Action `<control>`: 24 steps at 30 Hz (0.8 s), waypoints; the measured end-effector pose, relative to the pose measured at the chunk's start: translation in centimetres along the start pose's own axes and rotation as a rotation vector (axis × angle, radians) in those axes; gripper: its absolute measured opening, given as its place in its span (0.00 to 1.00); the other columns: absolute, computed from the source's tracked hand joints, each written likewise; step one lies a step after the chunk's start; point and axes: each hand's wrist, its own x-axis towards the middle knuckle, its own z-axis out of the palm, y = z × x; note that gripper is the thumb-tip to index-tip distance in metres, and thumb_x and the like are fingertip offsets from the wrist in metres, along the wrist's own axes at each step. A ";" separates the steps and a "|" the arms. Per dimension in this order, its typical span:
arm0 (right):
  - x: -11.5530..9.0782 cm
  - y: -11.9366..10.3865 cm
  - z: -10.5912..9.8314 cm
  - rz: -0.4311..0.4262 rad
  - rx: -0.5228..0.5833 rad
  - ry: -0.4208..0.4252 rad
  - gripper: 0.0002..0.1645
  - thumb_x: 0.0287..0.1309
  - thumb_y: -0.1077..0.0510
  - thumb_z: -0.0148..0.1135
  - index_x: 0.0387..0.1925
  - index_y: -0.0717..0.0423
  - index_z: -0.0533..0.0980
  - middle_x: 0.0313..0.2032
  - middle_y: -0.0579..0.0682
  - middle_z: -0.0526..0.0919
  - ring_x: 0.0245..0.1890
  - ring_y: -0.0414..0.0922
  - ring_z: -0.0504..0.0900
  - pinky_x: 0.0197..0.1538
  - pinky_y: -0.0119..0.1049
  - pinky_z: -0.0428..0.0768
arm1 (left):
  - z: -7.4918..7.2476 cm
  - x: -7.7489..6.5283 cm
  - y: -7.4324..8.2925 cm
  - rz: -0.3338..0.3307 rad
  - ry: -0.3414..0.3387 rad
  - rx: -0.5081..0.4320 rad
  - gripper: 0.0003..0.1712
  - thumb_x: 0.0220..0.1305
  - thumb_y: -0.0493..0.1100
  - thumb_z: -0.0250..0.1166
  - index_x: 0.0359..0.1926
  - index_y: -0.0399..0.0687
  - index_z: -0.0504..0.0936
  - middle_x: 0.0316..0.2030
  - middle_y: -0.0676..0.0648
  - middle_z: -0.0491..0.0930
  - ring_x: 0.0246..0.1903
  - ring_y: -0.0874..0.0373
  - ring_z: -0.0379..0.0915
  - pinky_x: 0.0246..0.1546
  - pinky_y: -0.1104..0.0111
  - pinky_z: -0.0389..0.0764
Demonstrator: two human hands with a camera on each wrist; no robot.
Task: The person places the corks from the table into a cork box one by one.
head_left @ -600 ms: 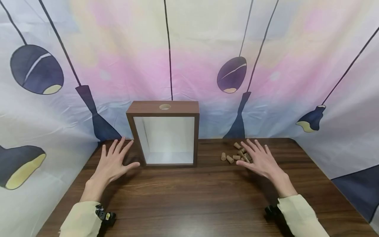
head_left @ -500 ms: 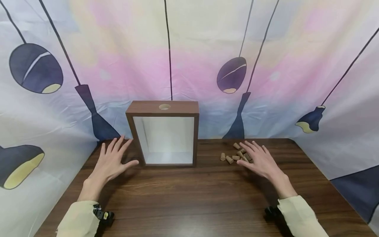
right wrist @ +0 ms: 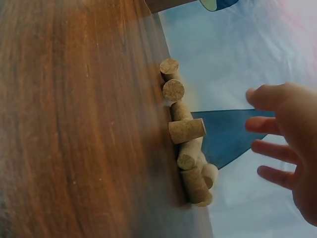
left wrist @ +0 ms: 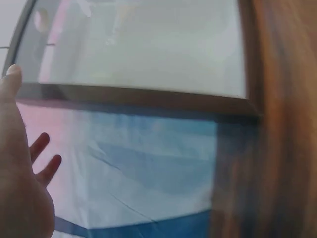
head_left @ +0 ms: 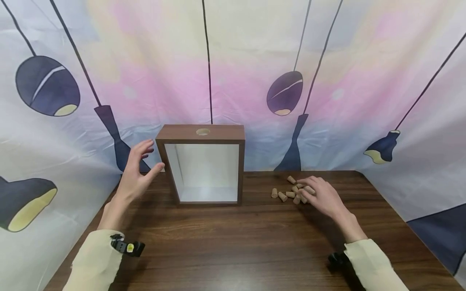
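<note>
From the head view, a person's left hand (head_left: 132, 182) is hovering beside the left edge of a brown box (head_left: 242, 173), its thumb (head_left: 156, 169) spreading away from the fingers, while the right hand (head_left: 324, 198) is hanging over corks (head_left: 282, 196), its fingers bending loosely. The box is standing upright on the wooden surface (head_left: 218, 242), and the corks are lying to its right. From the left wrist, the thumb is overlapping the box's frame; whether it is touching is staying unclear. From the right wrist, the fingers (right wrist: 275, 151) are spreading well apart from the heaped corks
</note>
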 end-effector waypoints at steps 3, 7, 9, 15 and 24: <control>-0.1 0.3 0.2 -0.017 0.048 0.073 0.14 0.64 0.58 0.65 0.50 0.55 0.82 0.44 0.51 0.85 0.45 0.54 0.81 0.44 0.53 0.80 | 0.5 1.7 0.7 0.055 0.016 -0.043 0.40 0.61 0.38 0.70 0.72 0.43 0.64 0.72 0.40 0.59 0.66 0.61 0.62 0.64 0.75 0.63; -0.1 0.7 0.4 -0.036 0.063 0.130 0.12 0.64 0.59 0.64 0.48 0.55 0.83 0.42 0.49 0.85 0.43 0.52 0.82 0.41 0.51 0.80 | 1.4 3.6 1.2 0.079 0.012 -0.043 0.37 0.61 0.42 0.71 0.69 0.44 0.68 0.72 0.40 0.60 0.70 0.56 0.57 0.67 0.69 0.60; -0.1 0.9 0.5 -0.034 0.066 0.129 0.12 0.64 0.59 0.64 0.49 0.55 0.82 0.42 0.50 0.85 0.43 0.52 0.82 0.41 0.51 0.80 | 1.9 4.4 1.5 0.088 0.016 -0.043 0.33 0.61 0.41 0.71 0.66 0.43 0.72 0.71 0.40 0.64 0.71 0.50 0.57 0.70 0.62 0.58; -0.4 1.3 0.5 -0.009 0.093 0.099 0.13 0.65 0.59 0.63 0.50 0.56 0.82 0.42 0.51 0.84 0.42 0.53 0.82 0.41 0.51 0.80 | 3.2 4.9 3.2 0.076 0.073 -0.107 0.21 0.59 0.29 0.68 0.54 0.34 0.80 0.60 0.32 0.73 0.72 0.44 0.56 0.73 0.53 0.53; -0.5 1.8 0.6 -0.005 0.128 0.033 0.14 0.64 0.58 0.64 0.50 0.56 0.82 0.44 0.50 0.84 0.43 0.52 0.82 0.44 0.52 0.82 | 5.0 4.8 4.2 0.120 0.238 -0.193 0.14 0.67 0.31 0.61 0.51 0.24 0.75 0.57 0.22 0.66 0.71 0.44 0.55 0.74 0.55 0.50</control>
